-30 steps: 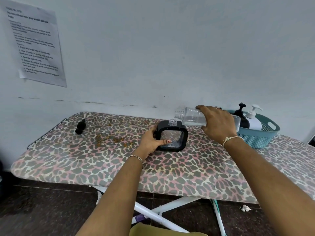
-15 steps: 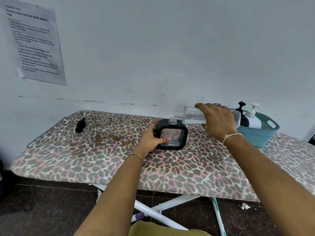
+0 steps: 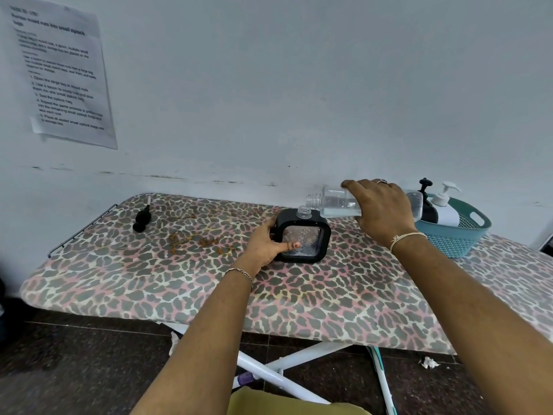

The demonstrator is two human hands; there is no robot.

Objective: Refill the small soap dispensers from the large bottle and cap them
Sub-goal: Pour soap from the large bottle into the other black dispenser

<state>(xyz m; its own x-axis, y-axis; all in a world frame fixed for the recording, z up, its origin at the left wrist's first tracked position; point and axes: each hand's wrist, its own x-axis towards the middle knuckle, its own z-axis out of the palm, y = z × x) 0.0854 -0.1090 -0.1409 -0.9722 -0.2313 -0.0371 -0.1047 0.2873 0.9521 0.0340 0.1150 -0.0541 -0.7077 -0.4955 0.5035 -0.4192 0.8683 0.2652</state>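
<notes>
While left hand (image 3: 263,244) grips the uncapped square dispenser (image 3: 308,235), right hand (image 3: 380,208) holds the clear bottle (image 3: 332,202) tilted beside its neck. Filling and capping apparently outstanding.

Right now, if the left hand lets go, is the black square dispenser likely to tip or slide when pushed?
The black square dispenser seems flat and upright on a padded board, so a push may tip it rather than slide it. Its frame looks stiff. Its neck is uncapped, so tipping could spill.
</notes>
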